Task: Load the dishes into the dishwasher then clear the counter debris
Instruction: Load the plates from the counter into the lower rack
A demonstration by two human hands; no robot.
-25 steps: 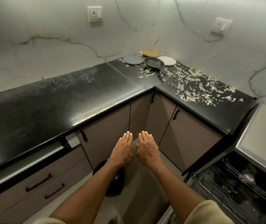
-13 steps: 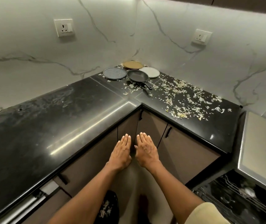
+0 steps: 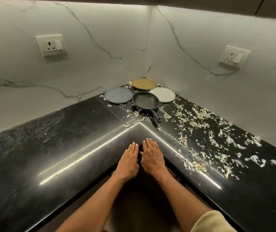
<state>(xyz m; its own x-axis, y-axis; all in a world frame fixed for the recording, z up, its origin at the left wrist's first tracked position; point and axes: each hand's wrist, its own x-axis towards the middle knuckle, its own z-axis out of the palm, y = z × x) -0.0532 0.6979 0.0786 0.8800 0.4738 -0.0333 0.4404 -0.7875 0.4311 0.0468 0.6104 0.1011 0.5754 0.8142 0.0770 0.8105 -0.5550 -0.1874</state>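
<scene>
Black tabletop (image 3: 66,156) carries a pan (image 3: 145,99) overlapping three plates' edges; both hands' (image 3: 129,162) (image 3: 152,158) fingers lie straight, empty.

A glossy black L-shaped tabletop (image 3: 70,148) wraps the corner under marble walls. In the far corner lie three plates: a speckled blue plate (image 3: 118,95) on the left, a tan plate (image 3: 144,84) at the very back, and a white plate (image 3: 163,94) on the right. A black frying pan (image 3: 145,100) sits in front of them, touching or overlapping their rims, its handle pointing toward the front edge. Pale shredded debris (image 3: 206,139) is scattered across the right arm of the tabletop, with some bits around the pan and plates.
</scene>
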